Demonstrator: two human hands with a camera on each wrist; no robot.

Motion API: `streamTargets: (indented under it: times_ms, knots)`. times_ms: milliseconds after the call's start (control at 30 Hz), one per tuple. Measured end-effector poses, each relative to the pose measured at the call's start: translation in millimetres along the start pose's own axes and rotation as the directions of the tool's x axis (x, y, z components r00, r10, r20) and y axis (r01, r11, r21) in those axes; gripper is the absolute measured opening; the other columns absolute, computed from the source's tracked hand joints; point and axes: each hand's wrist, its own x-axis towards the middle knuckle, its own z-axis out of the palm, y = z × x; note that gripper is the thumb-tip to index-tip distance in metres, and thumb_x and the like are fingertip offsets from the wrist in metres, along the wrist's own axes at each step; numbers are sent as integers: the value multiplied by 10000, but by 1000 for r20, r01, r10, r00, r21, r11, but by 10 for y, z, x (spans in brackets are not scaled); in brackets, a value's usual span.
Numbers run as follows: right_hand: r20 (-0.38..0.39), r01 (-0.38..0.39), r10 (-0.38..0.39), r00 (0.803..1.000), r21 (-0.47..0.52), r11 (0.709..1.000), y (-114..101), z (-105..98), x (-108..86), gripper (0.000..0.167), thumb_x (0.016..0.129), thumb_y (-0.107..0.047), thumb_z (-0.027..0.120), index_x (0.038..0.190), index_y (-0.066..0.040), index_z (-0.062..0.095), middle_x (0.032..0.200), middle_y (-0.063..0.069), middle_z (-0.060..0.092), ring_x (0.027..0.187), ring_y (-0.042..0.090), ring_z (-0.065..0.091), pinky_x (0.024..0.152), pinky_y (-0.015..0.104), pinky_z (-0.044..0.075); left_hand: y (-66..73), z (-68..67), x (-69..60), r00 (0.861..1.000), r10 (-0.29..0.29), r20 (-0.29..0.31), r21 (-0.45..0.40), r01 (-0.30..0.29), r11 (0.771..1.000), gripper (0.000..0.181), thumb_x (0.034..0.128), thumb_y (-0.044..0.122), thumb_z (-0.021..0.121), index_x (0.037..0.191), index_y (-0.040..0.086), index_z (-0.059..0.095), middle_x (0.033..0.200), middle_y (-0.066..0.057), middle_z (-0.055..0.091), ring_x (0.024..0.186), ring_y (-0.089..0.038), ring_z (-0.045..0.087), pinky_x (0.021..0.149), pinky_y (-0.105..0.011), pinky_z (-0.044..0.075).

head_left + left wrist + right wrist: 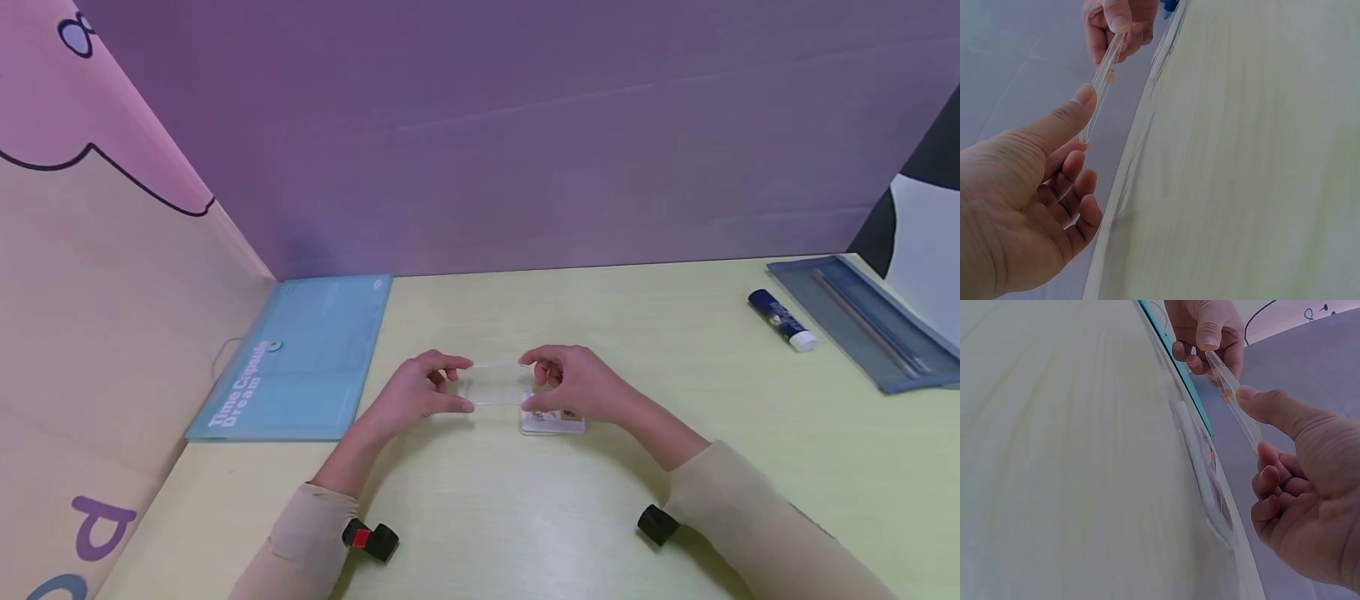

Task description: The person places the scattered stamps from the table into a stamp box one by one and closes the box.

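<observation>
A flat, clear rectangular plastic piece, like a box lid (497, 385), is held level above the table between both hands. My left hand (423, 387) pinches its left end between thumb and index finger. At the opposite end my right hand (573, 383) pinches it the same way. In the left wrist view the clear lid (1102, 78) appears nearly edge-on, thin and see-through. Under the right hand, partly covered by it, a small clear case with printed pictures (552, 426) lies on the table. The right wrist view shows that case (1202, 475) from its side.
A light blue document folder (315, 367) lies at the left of the pale table (480, 517). Toward the right back are a glue stick (782, 320) and a blue-grey see-through pouch (855, 325). A purple panel (525, 150) stands along the back edge.
</observation>
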Motion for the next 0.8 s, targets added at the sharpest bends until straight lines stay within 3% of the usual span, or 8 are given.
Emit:
streamTargets:
  times_ms: [267, 800]
  knots:
    - [-21, 4, -5, 1000, -28, 1000, 74, -63, -110, 546, 779, -210, 892, 1228, -17, 650, 869, 24, 582, 743, 187, 496, 663, 271, 416, 43, 113, 50, 999, 32, 22, -2, -32, 999, 562, 757, 166, 911, 1275, 103, 702, 1027, -90, 603, 800, -211, 539, 618, -270, 444]
    - [-31, -20, 21, 999, 41, 999, 229, -188, -355, 537, 769, -122, 880, 1225, 25, 638, 852, 52, 592, 716, 193, 481, 556, 228, 357, 207, 346, 147, 995, 57, 78, 43, -61, 997, 565, 744, 177, 921, 1257, 79, 706, 976, -50, 585, 814, -197, 530, 664, -259, 440]
